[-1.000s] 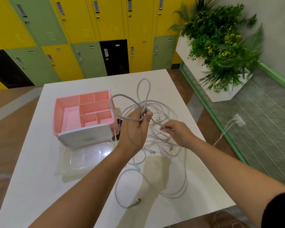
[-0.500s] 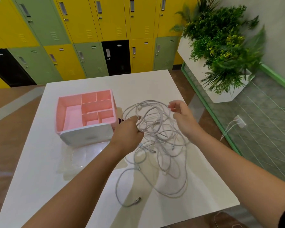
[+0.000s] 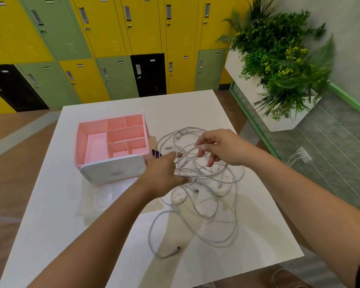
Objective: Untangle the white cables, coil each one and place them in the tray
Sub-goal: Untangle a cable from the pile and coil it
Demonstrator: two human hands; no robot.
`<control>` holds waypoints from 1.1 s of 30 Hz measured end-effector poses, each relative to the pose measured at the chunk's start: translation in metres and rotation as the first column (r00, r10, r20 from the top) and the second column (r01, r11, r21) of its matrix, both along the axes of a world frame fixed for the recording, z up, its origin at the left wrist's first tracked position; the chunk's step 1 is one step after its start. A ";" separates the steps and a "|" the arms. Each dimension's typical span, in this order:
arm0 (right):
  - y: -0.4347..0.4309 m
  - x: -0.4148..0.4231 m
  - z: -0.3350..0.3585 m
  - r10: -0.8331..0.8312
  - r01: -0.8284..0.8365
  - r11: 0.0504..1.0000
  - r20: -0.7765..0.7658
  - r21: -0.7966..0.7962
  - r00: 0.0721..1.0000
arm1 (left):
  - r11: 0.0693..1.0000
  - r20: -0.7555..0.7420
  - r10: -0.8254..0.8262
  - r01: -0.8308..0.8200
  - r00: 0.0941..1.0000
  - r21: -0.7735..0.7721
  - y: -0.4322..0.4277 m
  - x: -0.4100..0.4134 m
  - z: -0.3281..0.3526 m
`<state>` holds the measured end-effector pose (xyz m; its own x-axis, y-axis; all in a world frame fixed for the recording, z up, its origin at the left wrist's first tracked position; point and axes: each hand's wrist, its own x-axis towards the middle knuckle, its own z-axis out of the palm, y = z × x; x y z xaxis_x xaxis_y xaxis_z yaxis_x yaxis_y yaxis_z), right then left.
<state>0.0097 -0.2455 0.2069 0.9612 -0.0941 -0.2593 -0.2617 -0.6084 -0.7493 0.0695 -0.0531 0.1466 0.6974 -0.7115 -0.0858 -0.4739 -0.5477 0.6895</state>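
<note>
A tangle of white cables (image 3: 206,196) lies on the white table (image 3: 247,242), right of the pink divided tray (image 3: 92,142). My left hand (image 3: 162,173) reaches into the left side of the tangle, fingers in among the strands. My right hand (image 3: 222,150) hovers over the top of the tangle and pinches one white strand between thumb and fingers, lifting it slightly. Loose loops trail toward me, and one plug end (image 3: 176,249) lies near the front edge.
A white rounded lid (image 3: 114,169) leans at the tray's near side, above a clear plastic piece (image 3: 106,196). A white planter with green plants (image 3: 279,65) stands at the right. Lockers (image 3: 112,48) line the back wall. A wall socket (image 3: 302,154) sits low right.
The raised bundle of cables has dropped back onto the table. My left hand has lowered and moved into the tangle; my right hand has shifted over it and pinched a strand.
</note>
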 end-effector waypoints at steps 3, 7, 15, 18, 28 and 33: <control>-0.003 -0.002 0.003 0.053 -0.053 0.998 -0.016 -0.017 0.998 | 0.997 -0.094 -0.078 0.075 0.992 -0.029 0.006 0.003 0.001; -0.004 -0.005 0.011 0.114 -0.115 0.990 -0.019 -0.082 0.993 | 0.985 -0.337 -0.174 0.165 0.925 -0.054 0.021 0.009 0.006; -0.007 -0.008 0.024 0.164 -0.161 0.986 0.063 -0.052 0.984 | 0.996 -0.275 -0.030 0.006 0.961 -0.086 0.027 0.011 0.002; -0.012 -0.008 0.026 0.201 -0.193 0.975 0.071 -0.106 0.977 | 0.997 -0.212 -0.076 0.067 0.974 -0.046 0.029 0.015 0.003; 0.020 -0.010 -0.024 0.573 0.017 0.551 0.393 -0.834 0.719 | 0.934 -0.608 -0.074 -0.158 0.790 -0.319 0.013 -0.011 0.029; 0.022 -0.011 -0.027 0.454 -0.159 0.819 0.453 -0.551 0.767 | 0.923 -0.605 -0.070 -0.178 0.793 -0.340 0.012 -0.015 0.029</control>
<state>-0.0011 -0.2234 0.1801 0.9135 0.2683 0.3059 0.3618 -0.8797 -0.3087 0.0541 -0.0411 0.1754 0.6298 -0.7380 -0.2421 0.1238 -0.2123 0.9693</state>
